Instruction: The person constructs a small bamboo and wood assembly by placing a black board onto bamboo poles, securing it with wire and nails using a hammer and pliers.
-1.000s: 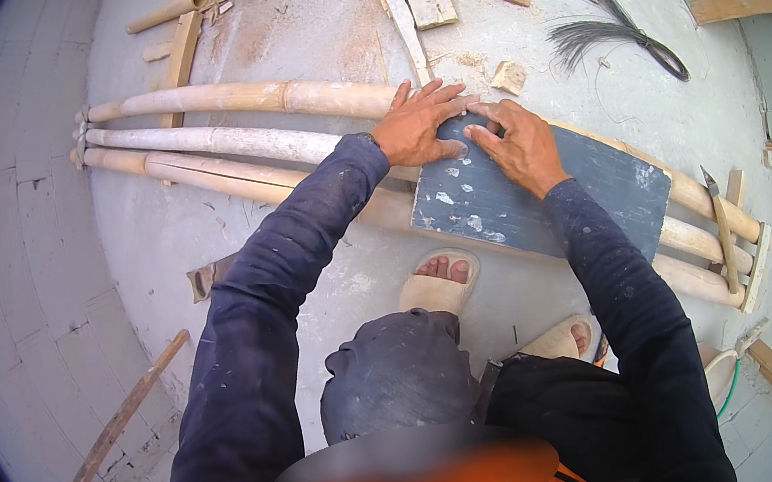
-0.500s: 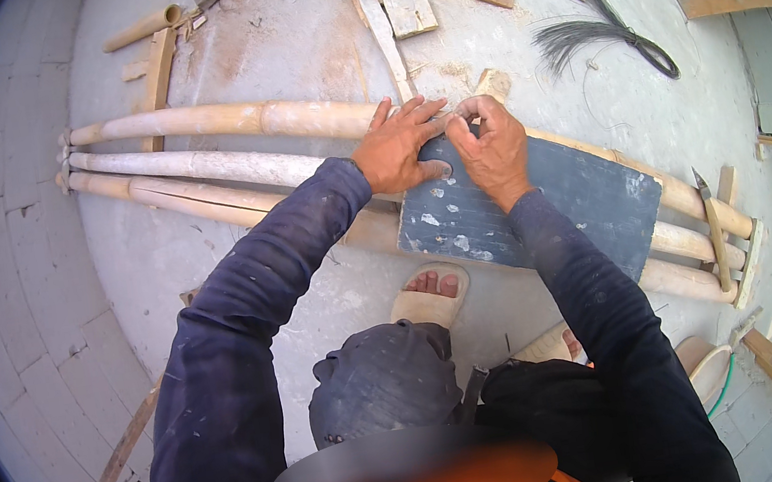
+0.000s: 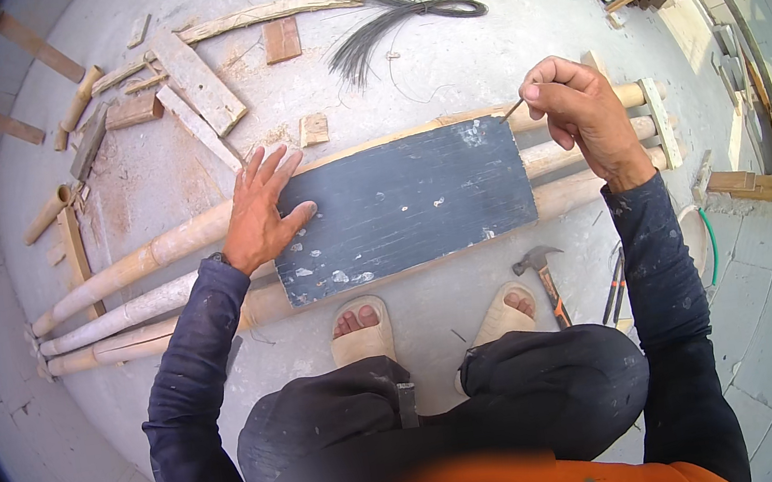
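A dark blue-grey board with white flecks lies flat across three bamboo poles. The poles run side by side and meet at the far left. At the board's left end rests my left hand, fingers spread, thumb over the board's edge. My right hand is raised by the far right corner. Between its thumb and forefinger it pinches a thin dark rod, whose tip points at that corner. Whether the rod is a nail or a pencil I cannot tell.
A hammer and pliers lie on the floor near my right knee. Beyond the poles are a bundle of black wire, a wood block and several wood offcuts. A crosspiece spans the poles' right end.
My hands have parted. The right hand has gone from the board's far left corner to its far right corner; the left now spreads at the left end. The view has shifted, showing the hammer and pliers.
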Motion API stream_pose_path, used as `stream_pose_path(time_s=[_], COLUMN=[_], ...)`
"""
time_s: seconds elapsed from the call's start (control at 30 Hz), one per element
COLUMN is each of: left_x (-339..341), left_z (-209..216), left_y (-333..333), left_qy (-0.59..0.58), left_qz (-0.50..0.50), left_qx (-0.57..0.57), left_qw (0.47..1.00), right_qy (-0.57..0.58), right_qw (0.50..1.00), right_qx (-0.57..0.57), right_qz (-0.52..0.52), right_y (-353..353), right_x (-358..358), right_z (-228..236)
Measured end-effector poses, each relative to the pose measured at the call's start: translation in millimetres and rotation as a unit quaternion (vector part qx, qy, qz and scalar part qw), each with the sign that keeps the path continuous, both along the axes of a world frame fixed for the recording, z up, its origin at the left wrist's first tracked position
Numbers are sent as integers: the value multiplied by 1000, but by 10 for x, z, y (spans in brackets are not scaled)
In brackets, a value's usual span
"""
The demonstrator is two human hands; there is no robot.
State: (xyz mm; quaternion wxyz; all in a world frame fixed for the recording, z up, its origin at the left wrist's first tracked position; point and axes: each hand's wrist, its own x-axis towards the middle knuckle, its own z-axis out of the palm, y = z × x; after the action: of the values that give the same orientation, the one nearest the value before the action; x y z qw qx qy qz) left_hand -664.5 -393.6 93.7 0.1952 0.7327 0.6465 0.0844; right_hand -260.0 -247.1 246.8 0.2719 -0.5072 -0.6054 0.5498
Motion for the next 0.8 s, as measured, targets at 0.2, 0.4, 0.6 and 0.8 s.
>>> stream_pose_path(time_s=[0.2, 0.4, 0.6, 0.8], left_x=[750, 1120, 1321, 2437], left_z=[79, -118, -3, 443], left_y=[703, 894, 785, 519], left_qy=[-35, -32, 3, -138], left_qz=[-178, -117, -102, -265], left_qx=[-25, -118, -43, 0], left_qw=[983, 985, 994, 954], right_qy=[125, 100, 190, 94], right_qw=[966, 923, 902, 979], right_qx=[-154, -259, -284, -128], right_qz=[-168, -267, -265, -127], right_y=[-849, -1503, -1563, -1363], right_x=[1260, 1668, 1662, 1503], right_z=[-1129, -1791, -1697, -1280])
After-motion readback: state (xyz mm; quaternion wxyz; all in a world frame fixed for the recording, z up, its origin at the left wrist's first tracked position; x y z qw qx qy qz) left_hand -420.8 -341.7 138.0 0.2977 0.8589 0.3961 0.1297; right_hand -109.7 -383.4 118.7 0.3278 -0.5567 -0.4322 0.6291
